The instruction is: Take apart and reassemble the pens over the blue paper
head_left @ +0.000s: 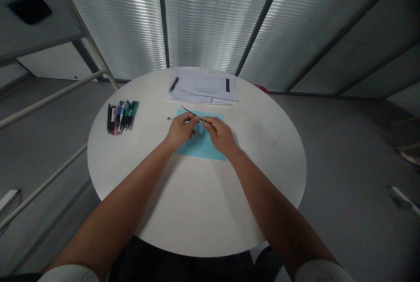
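Observation:
A thin dark rod [187,110] with a small yellow part near its right end slants across in front of both hands. It looks like a pen refill, but it is too small to be sure. My left hand [180,131] is closed in a pinch on its middle. With thumb and fingertips, my right hand [221,134] grips the rod by the yellow part. Under both hands lies a light-blue sheet [203,153] with a few tiny dark specks. Just left of the sheet rests a small dark-and-silver piece [169,118].
On the round white table [197,212], several pens [121,115] lie side by side at the left. A stack of printed papers [203,85] sits at the back with a black pen [174,84] on it. White metal rails [55,98] stand left of the table.

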A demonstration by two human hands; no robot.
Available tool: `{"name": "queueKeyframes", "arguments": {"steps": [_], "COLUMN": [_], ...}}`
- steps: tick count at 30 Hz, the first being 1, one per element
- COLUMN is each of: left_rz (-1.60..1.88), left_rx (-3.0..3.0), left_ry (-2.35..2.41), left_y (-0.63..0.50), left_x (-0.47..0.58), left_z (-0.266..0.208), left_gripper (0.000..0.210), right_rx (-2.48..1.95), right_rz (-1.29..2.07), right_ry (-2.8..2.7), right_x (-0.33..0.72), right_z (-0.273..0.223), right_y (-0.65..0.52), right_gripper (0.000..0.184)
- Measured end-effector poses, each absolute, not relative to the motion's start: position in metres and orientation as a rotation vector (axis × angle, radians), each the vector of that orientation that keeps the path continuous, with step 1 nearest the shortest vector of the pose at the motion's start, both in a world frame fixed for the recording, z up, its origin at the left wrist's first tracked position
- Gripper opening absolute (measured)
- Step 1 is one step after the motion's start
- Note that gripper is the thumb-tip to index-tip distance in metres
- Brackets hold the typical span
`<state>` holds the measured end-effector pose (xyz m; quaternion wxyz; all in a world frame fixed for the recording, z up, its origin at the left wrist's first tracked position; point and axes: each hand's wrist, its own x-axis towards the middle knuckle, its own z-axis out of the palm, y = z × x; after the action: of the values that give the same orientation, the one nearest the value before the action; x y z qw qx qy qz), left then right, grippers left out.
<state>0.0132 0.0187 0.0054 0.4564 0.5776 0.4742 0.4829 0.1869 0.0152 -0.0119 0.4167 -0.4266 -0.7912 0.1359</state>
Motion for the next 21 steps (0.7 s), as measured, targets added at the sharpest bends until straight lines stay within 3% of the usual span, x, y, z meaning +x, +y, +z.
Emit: {"name": "queueKeyframes", "arguments": {"steps": [21], "left_rz": [1.250], "left_rx": [1.550], "left_ry": [1.087], "left_y": [0.0148], "left_x": [0.0176], "left_z": [0.0067], "left_gripper": [0.024], "right_rx": [-1.086], "right_rz": [0.377], "right_ry": [-1.917], "right_x": [0.1856], "right_z": [-0.0091], "right_y": [0.0137], "right_gripper": [0.030]}}
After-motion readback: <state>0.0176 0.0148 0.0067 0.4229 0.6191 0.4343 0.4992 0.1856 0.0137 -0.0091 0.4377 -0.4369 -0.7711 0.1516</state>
